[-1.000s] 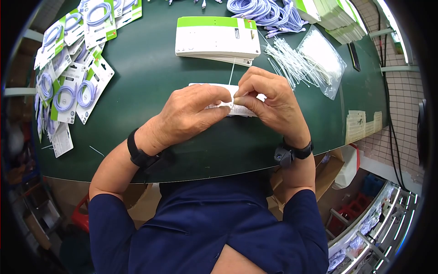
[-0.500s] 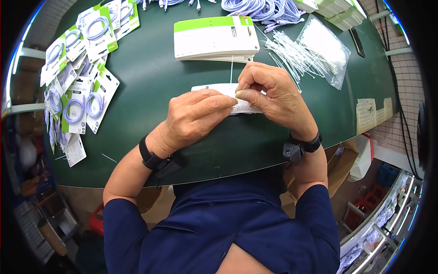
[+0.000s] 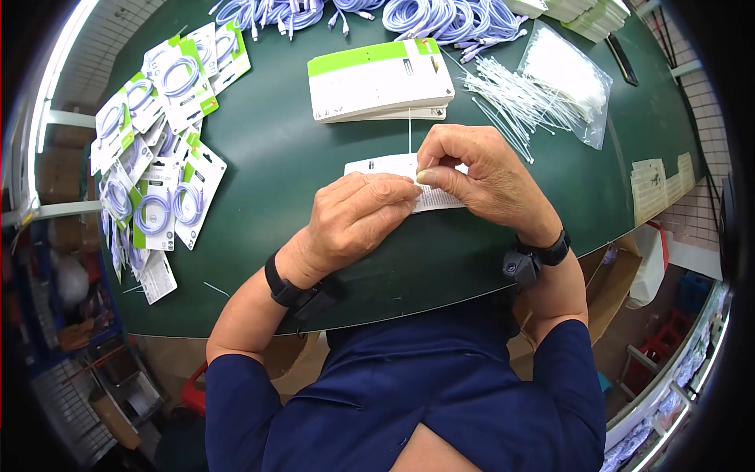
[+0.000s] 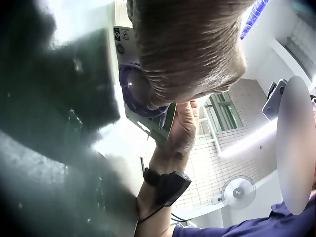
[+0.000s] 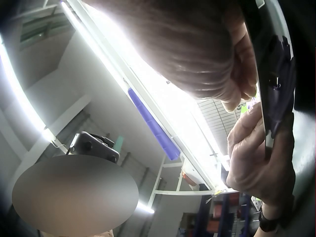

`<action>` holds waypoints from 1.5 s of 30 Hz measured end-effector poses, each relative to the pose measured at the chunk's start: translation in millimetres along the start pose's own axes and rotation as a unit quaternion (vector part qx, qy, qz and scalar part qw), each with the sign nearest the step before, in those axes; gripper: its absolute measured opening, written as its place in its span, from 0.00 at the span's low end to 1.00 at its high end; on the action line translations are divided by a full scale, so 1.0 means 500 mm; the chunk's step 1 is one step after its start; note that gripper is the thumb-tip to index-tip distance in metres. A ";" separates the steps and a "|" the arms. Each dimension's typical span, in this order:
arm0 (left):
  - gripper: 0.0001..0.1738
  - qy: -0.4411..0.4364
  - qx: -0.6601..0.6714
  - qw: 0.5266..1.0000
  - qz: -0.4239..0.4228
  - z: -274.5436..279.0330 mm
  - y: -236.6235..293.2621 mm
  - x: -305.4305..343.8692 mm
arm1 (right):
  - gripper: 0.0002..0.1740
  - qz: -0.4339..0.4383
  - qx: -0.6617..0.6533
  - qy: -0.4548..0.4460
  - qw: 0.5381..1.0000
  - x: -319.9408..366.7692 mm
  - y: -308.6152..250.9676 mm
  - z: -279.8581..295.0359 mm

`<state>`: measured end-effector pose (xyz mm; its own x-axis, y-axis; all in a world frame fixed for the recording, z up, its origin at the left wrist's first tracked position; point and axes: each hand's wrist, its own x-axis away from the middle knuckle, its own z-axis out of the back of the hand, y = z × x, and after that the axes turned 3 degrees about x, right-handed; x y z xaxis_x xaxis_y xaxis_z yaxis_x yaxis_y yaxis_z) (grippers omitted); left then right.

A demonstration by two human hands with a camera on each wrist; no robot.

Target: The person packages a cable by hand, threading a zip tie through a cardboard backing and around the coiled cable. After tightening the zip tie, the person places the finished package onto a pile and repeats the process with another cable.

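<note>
A white packaging card with fine print is held face-down low over the table between both hands. My left hand grips its near left part, fingers laid over the top. Under the card hangs a coiled lilac cable, seen in the left wrist view. Thumb and index finger of my right hand pinch a thin white cable tie at the card's middle; the tip is hidden by the fingers. Another length of white cable tie sticks out past the card's far edge, toward a stack of green-and-white cards.
Carded lilac cables pile up at the left. Loose white cable ties and a clear bag of ties lie at the right. Bundled cables sit along the back. Cut tie pieces lie near the front left.
The view has shifted, so the table things appear farther right. Both hands stay at the card; the left fingers have closed in toward the right fingertips.
</note>
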<state>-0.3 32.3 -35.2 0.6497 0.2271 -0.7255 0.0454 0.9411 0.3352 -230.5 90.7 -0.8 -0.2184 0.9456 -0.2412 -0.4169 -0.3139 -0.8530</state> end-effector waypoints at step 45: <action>0.22 0.123 0.173 0.937 0.276 0.063 0.047 -0.072 | 0.20 -0.095 -0.387 0.164 0.903 -0.034 0.054 0.069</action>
<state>1.5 38.6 17.7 0.4530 0.7471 -0.4865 0.0242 0.5352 0.8444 -268.3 63.3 -3.5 0.1172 0.9904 -0.0731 0.3485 -0.1099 -0.9308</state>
